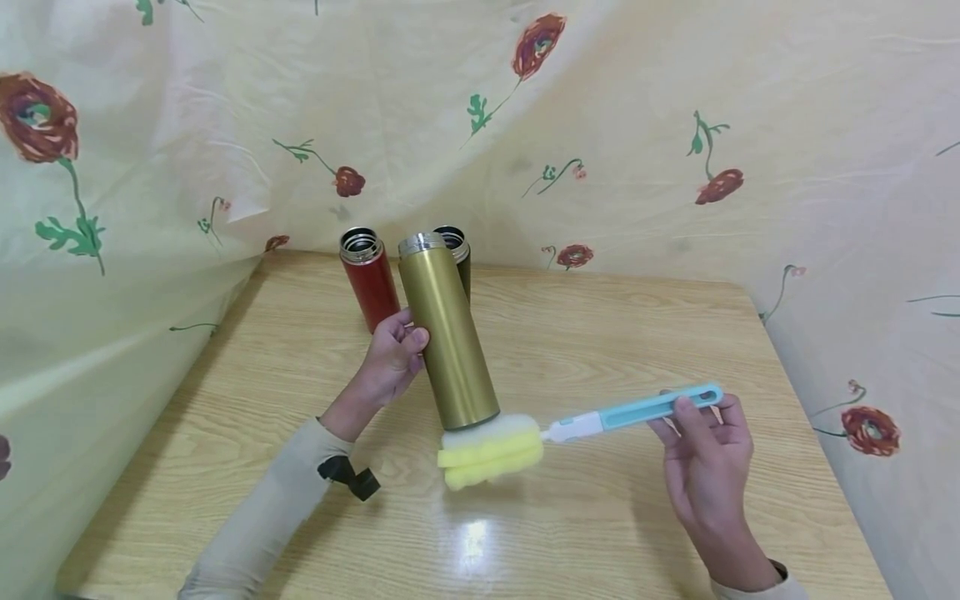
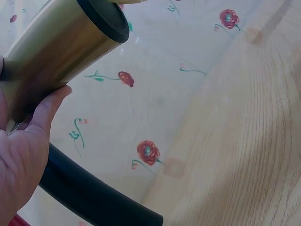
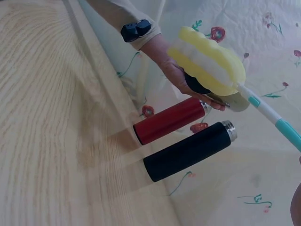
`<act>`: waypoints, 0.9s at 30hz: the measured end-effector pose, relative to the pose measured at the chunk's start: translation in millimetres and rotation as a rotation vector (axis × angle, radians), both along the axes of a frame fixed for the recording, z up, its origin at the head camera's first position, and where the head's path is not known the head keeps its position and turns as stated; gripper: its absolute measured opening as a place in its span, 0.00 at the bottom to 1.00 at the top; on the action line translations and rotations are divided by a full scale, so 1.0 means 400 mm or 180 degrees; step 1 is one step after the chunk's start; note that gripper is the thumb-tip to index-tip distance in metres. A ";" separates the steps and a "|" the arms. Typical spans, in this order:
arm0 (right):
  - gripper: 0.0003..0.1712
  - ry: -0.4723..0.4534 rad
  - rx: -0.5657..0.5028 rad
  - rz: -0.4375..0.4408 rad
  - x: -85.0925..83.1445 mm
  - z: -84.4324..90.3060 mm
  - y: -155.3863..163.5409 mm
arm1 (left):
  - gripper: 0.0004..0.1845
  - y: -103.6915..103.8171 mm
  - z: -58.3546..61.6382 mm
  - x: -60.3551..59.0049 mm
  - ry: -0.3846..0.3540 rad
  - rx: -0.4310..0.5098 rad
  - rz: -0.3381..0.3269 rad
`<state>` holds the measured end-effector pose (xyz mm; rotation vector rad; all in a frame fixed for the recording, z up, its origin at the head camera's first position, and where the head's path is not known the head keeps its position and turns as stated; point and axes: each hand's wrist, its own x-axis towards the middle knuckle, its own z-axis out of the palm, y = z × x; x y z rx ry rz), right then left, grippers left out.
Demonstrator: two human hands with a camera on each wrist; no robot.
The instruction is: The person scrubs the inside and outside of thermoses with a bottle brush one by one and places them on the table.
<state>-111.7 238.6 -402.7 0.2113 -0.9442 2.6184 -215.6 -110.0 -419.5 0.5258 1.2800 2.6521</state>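
Note:
My left hand (image 1: 390, 358) grips a gold thermos flask (image 1: 450, 342) round its side, lifted off the table and tilted, its lidless metal mouth up. In my right hand (image 1: 708, 467) is the blue and white handle of a bottle brush (image 1: 637, 412). The brush's yellow and white sponge head (image 1: 491, 450) is just by the flask's base, outside it; whether they touch I cannot tell. The right wrist view shows the sponge head (image 3: 207, 61) in front of the gold flask, hiding much of it. In the left wrist view the flask's dark base (image 2: 106, 19) points up and right.
A red flask (image 1: 370, 279) without a lid stands at the back of the wooden table (image 1: 600, 333). Beside it is a black flask (image 3: 190, 150), partly hidden behind the gold one in the head view. Flower-patterned cloth (image 1: 637, 125) hangs behind and at both sides.

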 end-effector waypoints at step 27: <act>0.12 -0.0430 0.0597 -0.0321 -0.006 -0.036 -0.013 | 0.29 -0.007 -0.013 0.000 0.0095 -0.0031 0.0008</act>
